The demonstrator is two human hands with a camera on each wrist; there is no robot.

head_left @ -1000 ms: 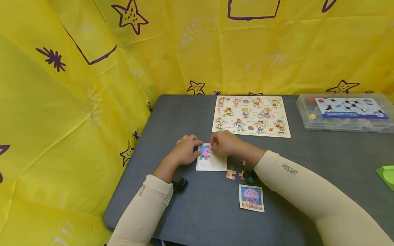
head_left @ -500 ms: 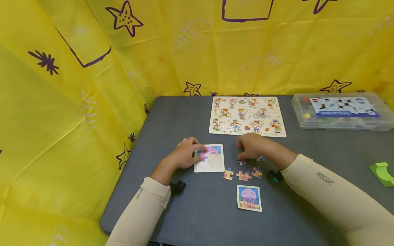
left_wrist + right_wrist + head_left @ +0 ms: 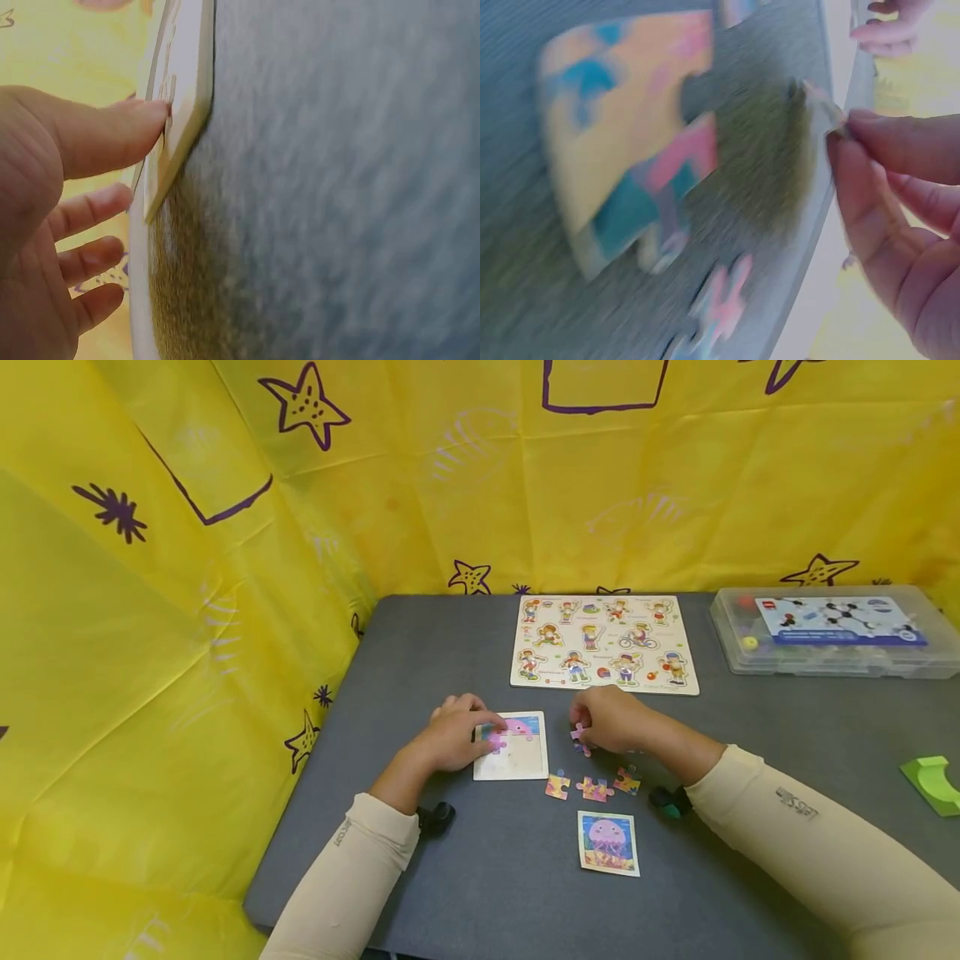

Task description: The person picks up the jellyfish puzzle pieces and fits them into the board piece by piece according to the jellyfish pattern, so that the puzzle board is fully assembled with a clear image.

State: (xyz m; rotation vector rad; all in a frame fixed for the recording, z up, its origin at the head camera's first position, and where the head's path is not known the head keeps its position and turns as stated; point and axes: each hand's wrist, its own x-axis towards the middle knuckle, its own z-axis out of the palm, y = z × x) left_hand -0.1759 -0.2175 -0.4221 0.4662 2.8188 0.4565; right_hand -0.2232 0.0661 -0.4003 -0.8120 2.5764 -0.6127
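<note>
The left hand [image 3: 452, 735] rests at the left side of a small white puzzle tray [image 3: 517, 767], thumb and a finger on its pieces; in the left wrist view the thumb touches the tray's edge [image 3: 196, 112]. Pink and blue jellyfish pieces [image 3: 519, 727] lie along the tray's top and left. To the right of the tray, the right hand [image 3: 611, 718] pinches a pink puzzle piece [image 3: 578, 734] between thumb and forefinger, seen nearly edge-on in the right wrist view. Below that hand lie loose pieces: a yellow one [image 3: 557, 786], a wider one [image 3: 595, 790] and another [image 3: 627, 781].
A jellyfish picture card [image 3: 608, 843] lies nearest the table's front. Behind the hands is a board of figure pieces [image 3: 604, 643]. A clear plastic case [image 3: 832, 656] stands at the back right, and a green object [image 3: 933, 783] at the far right. Yellow cloth [image 3: 420, 485] hangs behind.
The right hand has moved from over the tray to the loose pieces on the right and now holds a piece slightly raised. The left hand has stayed at the tray.
</note>
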